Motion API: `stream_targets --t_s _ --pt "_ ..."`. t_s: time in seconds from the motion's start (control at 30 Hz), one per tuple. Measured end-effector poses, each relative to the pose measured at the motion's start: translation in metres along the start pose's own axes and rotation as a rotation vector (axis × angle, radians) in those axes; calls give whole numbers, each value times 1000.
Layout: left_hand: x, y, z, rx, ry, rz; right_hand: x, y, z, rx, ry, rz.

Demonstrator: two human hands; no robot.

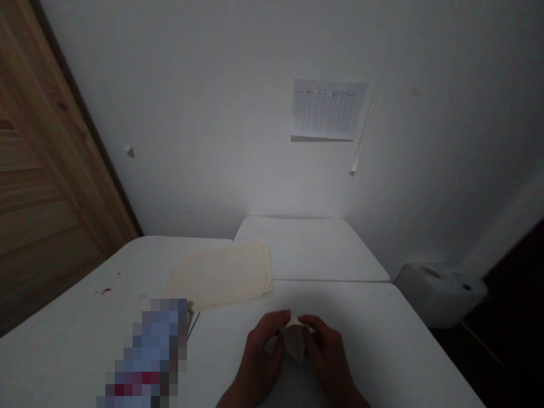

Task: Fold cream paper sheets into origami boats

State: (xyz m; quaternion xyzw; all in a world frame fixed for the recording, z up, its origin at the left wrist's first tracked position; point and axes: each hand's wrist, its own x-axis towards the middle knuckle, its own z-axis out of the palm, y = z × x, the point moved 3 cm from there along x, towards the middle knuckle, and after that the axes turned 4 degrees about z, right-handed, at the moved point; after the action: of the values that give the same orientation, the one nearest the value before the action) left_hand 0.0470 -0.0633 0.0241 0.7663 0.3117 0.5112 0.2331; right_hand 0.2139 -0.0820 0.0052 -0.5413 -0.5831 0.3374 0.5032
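My left hand (264, 348) and my right hand (326, 347) meet above the white table, fingers closed. Between their fingertips is a small folded pale sheet (294, 341), pointed at its lower end like a cone. Its upper edge is pinched from both sides, and the fingers cover part of it. Beyond my left hand lies a stack of thin cream-coloured sheets (223, 275) with uneven edges. I cannot tell what the sheets are made of.
White tabletops (365, 317) join with narrow seams. A blurred-out bluish object (148, 345) is at the lower left. Small reddish specks (105, 291) dot the left tabletop. A white plastic container (440, 294) stands right, below table height. A printed chart (327, 110) hangs on the wall.
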Motion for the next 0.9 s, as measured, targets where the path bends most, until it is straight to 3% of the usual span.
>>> stream_targets --t_s 0.2,0.4,0.57,0.9 --pt "3 3 -3 11 40 123 3 8 -6 81 -56 55" --pt "-3 -2 -1 58 34 119 3 1 -13 187 -85 58" --pt "0 6 0 4 31 139 3 -3 -17 282 -94 55" --pt "5 16 5 -116 -49 63 9 4 -11 191 -31 220"
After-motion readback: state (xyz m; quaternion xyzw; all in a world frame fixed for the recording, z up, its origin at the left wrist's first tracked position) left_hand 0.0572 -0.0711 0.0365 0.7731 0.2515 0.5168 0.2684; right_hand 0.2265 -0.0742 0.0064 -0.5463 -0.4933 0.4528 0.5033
